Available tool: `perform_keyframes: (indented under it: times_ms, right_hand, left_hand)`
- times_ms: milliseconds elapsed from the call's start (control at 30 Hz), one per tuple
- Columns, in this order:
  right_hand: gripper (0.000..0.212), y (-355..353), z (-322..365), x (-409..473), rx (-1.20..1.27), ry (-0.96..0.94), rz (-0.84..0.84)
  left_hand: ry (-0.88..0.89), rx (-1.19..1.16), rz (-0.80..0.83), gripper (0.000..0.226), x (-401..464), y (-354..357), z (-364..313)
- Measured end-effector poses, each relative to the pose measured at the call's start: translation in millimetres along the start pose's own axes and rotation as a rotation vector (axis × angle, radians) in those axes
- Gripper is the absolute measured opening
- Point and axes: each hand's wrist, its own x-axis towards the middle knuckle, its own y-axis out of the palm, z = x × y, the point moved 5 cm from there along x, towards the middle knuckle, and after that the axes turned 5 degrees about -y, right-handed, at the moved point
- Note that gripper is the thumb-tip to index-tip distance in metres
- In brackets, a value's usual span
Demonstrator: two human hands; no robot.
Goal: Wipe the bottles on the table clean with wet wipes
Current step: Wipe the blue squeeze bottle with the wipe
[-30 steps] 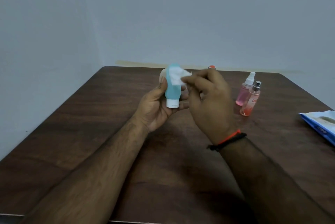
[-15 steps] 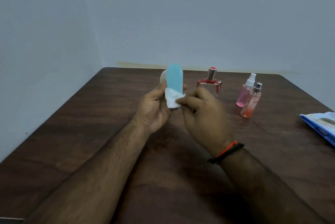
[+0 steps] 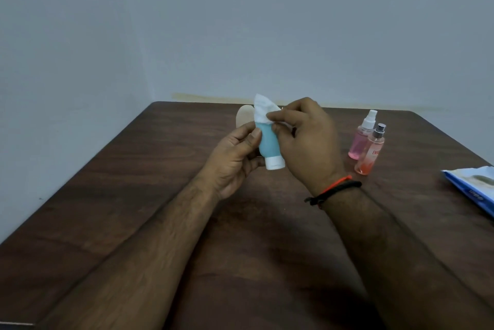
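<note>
1. Held above the middle of the table (image 3: pixel 133 196): a small teal bottle (image 3: pixel 267 142), white cap (image 3: pixel 274 163) pointing down and toward the near edge, rounded end up.
2. Left hand (image 3: pixel 235 156) curled round the bottle's left side, thumb pressed on its front.
3. Right hand (image 3: pixel 302 142) pinching a white wet wipe (image 3: pixel 262 112) between thumb and fingertips, draped over the bottle's upper end.
4. Likely light and easy to steady in one hand; the body looks like soft plastic, so probably squeezable, and slick once damp.
5. Best taken low, near the stiff cap, leaving the upper body free for the wipe; a firm squeeze could, at a guess, force the cap or the contents.
6. Standing right of the hands: two pink spray bottles (image 3: pixel 361 140), just beside each other, tall and narrow, probably easy to tip with an elbow or wrist.
7. Farther right, at the frame's edge: a blue wipe pack (image 3: pixel 470 188) lying flat.
8. Just behind the left hand: a pale rounded object (image 3: pixel 244 116), partly hidden, identity unclear.
9. Bare dark wood on the near and left parts of the table, so room to set the bottle down there; walls close behind the far and left edges.
</note>
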Motion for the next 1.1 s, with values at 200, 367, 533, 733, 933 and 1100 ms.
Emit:
perform_keyframes:
  times_ms: [200, 367, 533, 733, 933, 1100]
  right_hand:
    - [0.017, -3, -8, -17, -0.043, -0.016, 0.086]
    - [0.014, -4, -8, -43, -0.082, -0.037, 0.218]
    - [0.019, -27, -13, -16, 0.019, 0.034, -0.070]
    - [0.018, -7, -13, 3, -0.014, 0.065, 0.021]
    - [0.016, -1, -25, -38, -0.026, 0.170, 0.211]
    - [0.020, -22, -20, -19, 0.017, 0.096, -0.048]
  left_hand:
    - [0.017, 0.068, -0.074, 0.037, 0, 4, 1]
    - [0.017, 0.021, -0.117, 0.033, 2, 0, 0]
    - [-0.001, 0.046, -0.095, 0.033, 3, 3, 1]
    - [0.001, 0.113, -0.078, 0.034, 2, 3, 3]
    - [0.004, 0.085, -0.161, 0.034, 4, -5, 1]
    - [0.028, 0.224, -0.121, 0.029, 4, 3, 2]
